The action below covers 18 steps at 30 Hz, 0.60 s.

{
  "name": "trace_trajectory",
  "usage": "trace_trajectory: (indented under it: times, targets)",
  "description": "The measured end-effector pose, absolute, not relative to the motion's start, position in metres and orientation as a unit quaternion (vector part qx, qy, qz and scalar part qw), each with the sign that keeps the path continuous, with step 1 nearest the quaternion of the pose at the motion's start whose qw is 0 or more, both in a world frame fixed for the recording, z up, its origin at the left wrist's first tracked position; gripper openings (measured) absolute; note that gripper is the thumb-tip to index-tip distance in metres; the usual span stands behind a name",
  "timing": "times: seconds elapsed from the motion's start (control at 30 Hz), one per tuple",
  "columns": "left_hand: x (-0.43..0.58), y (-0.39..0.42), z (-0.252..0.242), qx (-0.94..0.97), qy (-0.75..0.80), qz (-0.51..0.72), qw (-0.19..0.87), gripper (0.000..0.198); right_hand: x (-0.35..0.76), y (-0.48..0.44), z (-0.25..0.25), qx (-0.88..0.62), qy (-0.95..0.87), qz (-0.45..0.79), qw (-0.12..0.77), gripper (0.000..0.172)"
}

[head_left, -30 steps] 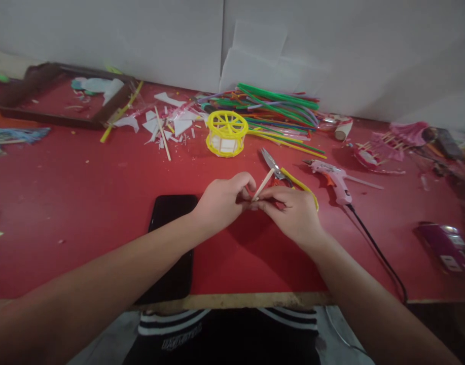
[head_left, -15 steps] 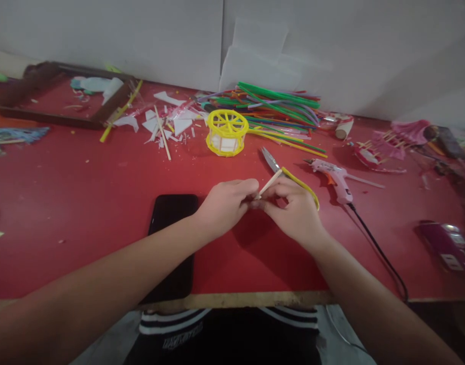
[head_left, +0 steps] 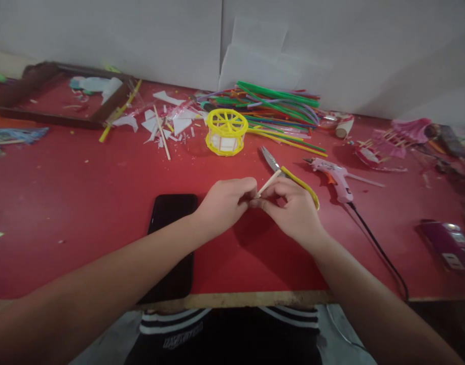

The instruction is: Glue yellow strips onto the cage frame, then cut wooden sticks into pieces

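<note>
My left hand and my right hand meet over the red table, fingertips pinched together. A short pale wooden stick slants up and right from between them, its lower end at the fingertips. What else the pinched fingers may hold is hidden. A yellow pipe cleaner curves behind my right hand; whether the hand touches it I cannot tell. Just beyond lie scissors, their handles mostly covered. Farther back stands a small yellow drum-shaped frame with a spoked top and white inside.
A black phone lies under my left forearm. To the right are a pink glue gun with its cord, and a purple device. Pipe cleaners, paper scraps, a thin stick and a brown frame lie at the back.
My hands stay almost in place. The fingertips shift slightly around the lower end of the wooden stick, which now shows less below.
</note>
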<state>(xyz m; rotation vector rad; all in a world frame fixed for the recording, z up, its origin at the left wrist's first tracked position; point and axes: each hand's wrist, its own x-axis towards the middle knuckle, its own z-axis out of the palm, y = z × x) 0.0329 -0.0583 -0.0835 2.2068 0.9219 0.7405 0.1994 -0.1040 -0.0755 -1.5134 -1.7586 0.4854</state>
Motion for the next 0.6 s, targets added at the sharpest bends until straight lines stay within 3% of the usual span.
trace_trajectory:
  times: [0.23,0.43,0.6]
  targets:
    - [0.034,-0.058,-0.082,0.832,0.375,0.259,0.316,0.016,0.205,-0.103,-0.071,-0.567,-0.706,0.215,0.367,0.007]
    - [0.035,-0.056,-0.081,0.827,0.380,0.252,0.330,0.016,0.213,-0.102,-0.066,-0.502,-0.549,0.441,0.502,0.017]
    - [0.035,-0.057,-0.080,0.817,0.376,0.259,0.352,0.015,0.215,-0.098,-0.065,-0.437,-0.467,0.527,0.559,0.015]
